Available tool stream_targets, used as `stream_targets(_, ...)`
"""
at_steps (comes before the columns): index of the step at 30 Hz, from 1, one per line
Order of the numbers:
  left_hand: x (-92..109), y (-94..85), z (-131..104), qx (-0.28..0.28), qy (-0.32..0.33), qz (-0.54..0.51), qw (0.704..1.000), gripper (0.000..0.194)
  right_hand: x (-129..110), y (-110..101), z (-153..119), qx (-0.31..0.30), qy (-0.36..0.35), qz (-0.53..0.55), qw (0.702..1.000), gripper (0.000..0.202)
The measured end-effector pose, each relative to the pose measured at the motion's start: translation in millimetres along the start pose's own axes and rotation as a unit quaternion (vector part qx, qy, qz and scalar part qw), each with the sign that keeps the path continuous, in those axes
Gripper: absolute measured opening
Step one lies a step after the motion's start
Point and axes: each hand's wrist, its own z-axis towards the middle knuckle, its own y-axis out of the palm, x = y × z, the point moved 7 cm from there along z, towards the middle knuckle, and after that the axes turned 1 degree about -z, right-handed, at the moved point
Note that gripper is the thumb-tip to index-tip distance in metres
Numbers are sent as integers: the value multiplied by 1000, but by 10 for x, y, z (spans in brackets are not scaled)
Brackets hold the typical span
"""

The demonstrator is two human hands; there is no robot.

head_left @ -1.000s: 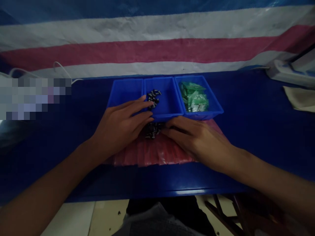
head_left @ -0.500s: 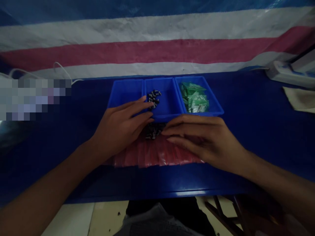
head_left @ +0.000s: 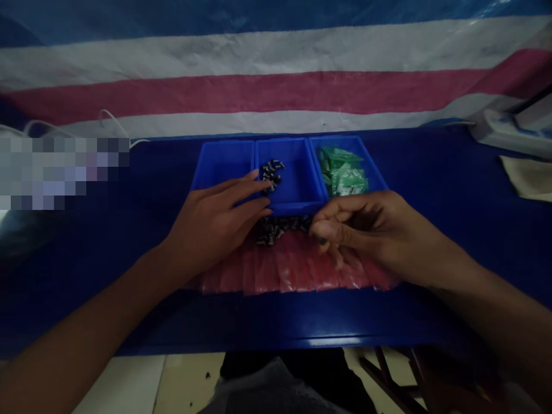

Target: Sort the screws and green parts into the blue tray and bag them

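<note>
My left hand [head_left: 215, 221] rests with fingers apart over the near edge of the blue bins, its fingertips by a small pile of dark screws [head_left: 271, 172] in the middle bin [head_left: 299, 181]. My right hand [head_left: 375, 233] is closed in a pinch just in front of the right-hand bin. Between its thumb and fingers shows a small dark screw [head_left: 321, 240], partly hidden. More loose screws [head_left: 271, 234] lie between the hands, on the upper part of a row of red plastic bags [head_left: 284, 273]. Part of that row is under my hands.
Green plastic bags [head_left: 345, 172] fill part of the right-hand bin [head_left: 375, 172]. The left-hand bin [head_left: 226, 158] is partly covered by my hand. A white device [head_left: 509, 132] and a pale cloth-like piece [head_left: 526, 175] are at the right. Striped sheeting [head_left: 276, 92] hangs behind the blue table [head_left: 276, 322].
My right hand has moved right, away from the screws on the red bags, and its fingers have curled into a pinch with a screw. My left hand has stayed in place.
</note>
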Motion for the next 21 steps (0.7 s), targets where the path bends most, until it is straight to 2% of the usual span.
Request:
stream_targets(5, -8, 11, 6, -7, -4, 6, 1000, 18, -118, -75, -21, 82, -78, 95, 989, 29)
stream_targets(6, -2, 7, 6, -5, 0, 6, 1000, 17, -146, -85, -42, 94, -96, 77, 988, 28)
stream_targets(8, 1, 3, 5, -4, 3, 2, 1000, 15, -219, -95, -103, 114, -140, -47, 982, 19)
stream_targets(9, -1, -3, 4, -1, 2, -1, 1000, 14, -268, -78, -139, 119, -174, -149, 966, 17)
stream_targets(10, -6, -5, 3, 0, -1, -5, 1000, 14, -304, -35, -171, 114, -207, -270, 933, 18)
stream_targets(12, -13, -5, 1, 0, -6, -9, 1000, 13, -283, 112, -205, 66, -257, -493, 828, 24)
stream_targets(13, -13, -5, 0, 1, -6, -9, 1000, 13, -233, 187, -208, 30, -273, -570, 775, 25)
stream_targets(14, -11, -3, -1, 2, -4, -7, 1000, 13, -177, 246, -207, -3, -286, -619, 732, 25)
stream_targets(15, -8, 1, -2, 3, -3, -6, 1000, 12, -129, 284, -202, -26, -294, -647, 703, 25)
stream_targets(17, -4, 6, -3, 9, -1, -9, 1000, 11, -90, 323, -194, -42, -314, -663, 678, 25)
stream_targets(21, -6, 13, 1, 9, 0, -7, 1000, 11, -127, 336, -198, -23, -350, -646, 678, 25)
